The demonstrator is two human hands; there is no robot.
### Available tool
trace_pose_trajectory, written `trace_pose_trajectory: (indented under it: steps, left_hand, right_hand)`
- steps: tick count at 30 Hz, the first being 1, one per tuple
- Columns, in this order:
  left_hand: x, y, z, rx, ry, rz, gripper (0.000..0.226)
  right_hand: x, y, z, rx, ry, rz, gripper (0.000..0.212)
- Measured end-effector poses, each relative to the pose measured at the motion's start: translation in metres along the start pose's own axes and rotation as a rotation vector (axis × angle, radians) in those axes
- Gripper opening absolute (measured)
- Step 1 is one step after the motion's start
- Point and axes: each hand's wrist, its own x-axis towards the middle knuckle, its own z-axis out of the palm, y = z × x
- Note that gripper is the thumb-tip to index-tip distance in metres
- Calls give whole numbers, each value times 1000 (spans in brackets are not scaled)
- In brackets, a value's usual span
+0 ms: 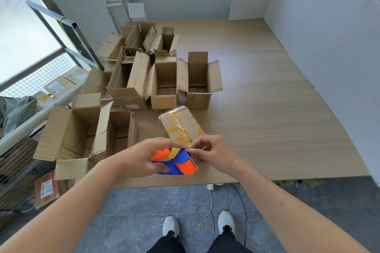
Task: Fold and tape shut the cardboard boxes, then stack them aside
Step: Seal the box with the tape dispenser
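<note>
Both hands meet over the near edge of the worktop (pixel 267 109). Curled round the blue-and-orange tape dispenser (pixel 174 162), the left hand (pixel 139 158) grips it from the left, thumb underneath on the blue handle and fingers over the top. At the dispenser's cutter end, the right hand (pixel 213 155) pinches the loose end of the tape between thumb and forefinger, the other fingers loosely bent.

Just beyond the hands, touching neither, lies the taped box (pixel 182 126), closed, with clear tape along its top seam and yellow strips beneath it. A small dark mark sits near its right edge, too small to read.

Farther back stand open boxes with flaps up: one (pixel 198 80) straight behind the taped box, another (pixel 164 86) just left of it, a long one (pixel 129 80) bearing red print that cannot be read and a small label low on its front, also illegible. More open boxes (pixel 82 133) crowd the left edge near the left forearm.

Off the worktop at lower left, a flat parcel (pixel 46 189) carries a white shipping label, its text too blurred to read.
</note>
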Motion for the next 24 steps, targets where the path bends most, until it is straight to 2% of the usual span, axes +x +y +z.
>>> trace_pose_trajectory:
  steps: [3,7,13,24]
  left_hand:
    - [1,-3,6,69,-5,-62,71]
    - [-2,-3,16,45,-51,-118,64]
    - [-25,-34,30,17,-92,-214,59]
    - [-12,-57,53,-26,5,-359,59]
  right_hand:
    - [1,8,-1,-72,137,-19,4]
    - [-4,19,-2,-111,195,6,6]
    - [-11,38,-54,-154,381,126,13]
    - [23,55,-58,-370,323,142,14]
